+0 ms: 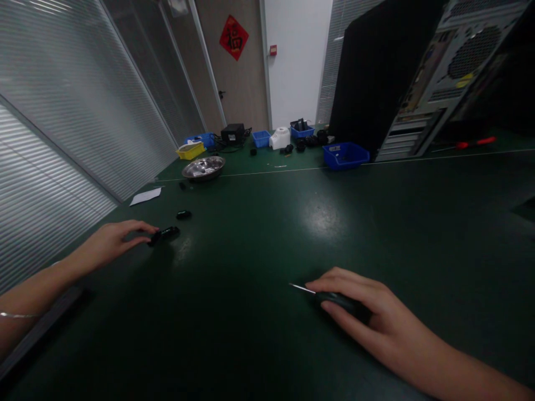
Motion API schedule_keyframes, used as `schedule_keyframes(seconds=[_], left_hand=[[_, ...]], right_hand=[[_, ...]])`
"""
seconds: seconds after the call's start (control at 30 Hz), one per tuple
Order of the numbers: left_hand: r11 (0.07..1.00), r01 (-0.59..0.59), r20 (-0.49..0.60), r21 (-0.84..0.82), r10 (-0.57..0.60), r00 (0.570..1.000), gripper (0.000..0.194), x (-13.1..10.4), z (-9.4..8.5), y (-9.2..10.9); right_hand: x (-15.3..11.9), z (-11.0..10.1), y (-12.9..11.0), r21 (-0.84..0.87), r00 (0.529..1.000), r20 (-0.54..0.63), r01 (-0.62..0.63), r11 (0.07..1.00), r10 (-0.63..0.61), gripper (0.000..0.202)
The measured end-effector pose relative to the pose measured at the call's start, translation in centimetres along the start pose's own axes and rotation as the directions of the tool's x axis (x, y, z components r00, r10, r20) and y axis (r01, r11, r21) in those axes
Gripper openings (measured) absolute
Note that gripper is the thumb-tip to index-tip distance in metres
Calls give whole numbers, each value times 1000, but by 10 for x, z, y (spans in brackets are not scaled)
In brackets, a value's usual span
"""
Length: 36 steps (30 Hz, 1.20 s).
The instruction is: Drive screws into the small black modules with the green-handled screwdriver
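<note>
At the left of the head view, my left hand pinches a small black plastic-looking part between thumb and fingers, at or just above the green tabletop. A similar small black piece lies a little beyond it. My right hand is closed around the dark handle of a screwdriver, low over the front right of the table. Its thin metal shaft points left, apart from everything else. What exactly the black part is cannot be made out.
Across the green table stand a metal bowl, a yellow bin, a blue bin and a white plastic housing. A computer case rises at the back right. White paper lies at the left edge.
</note>
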<state>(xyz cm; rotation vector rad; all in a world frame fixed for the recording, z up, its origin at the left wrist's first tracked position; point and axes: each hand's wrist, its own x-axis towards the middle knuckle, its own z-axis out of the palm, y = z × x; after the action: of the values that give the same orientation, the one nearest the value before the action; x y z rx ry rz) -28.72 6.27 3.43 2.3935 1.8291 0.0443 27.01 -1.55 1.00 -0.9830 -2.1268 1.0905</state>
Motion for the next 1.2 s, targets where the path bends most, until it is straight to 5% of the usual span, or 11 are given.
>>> schedule_keyframes(seconds=[0.67,0.93,1.2], left_hand=[[999,-32,-33,30,33,999,43,-1,2,-5],[996,-73,-107,59,79,991,38,-9,-1,14],[989,-113,-134,91,124,983,43,16,13,44]], right_hand=[[0,1,1,14,1000,6,2,1000,-2,26],[0,0,1,19,1000,14,-12,1000,12,27],[1,1,2,10,1000,9,0,1000,0,28]])
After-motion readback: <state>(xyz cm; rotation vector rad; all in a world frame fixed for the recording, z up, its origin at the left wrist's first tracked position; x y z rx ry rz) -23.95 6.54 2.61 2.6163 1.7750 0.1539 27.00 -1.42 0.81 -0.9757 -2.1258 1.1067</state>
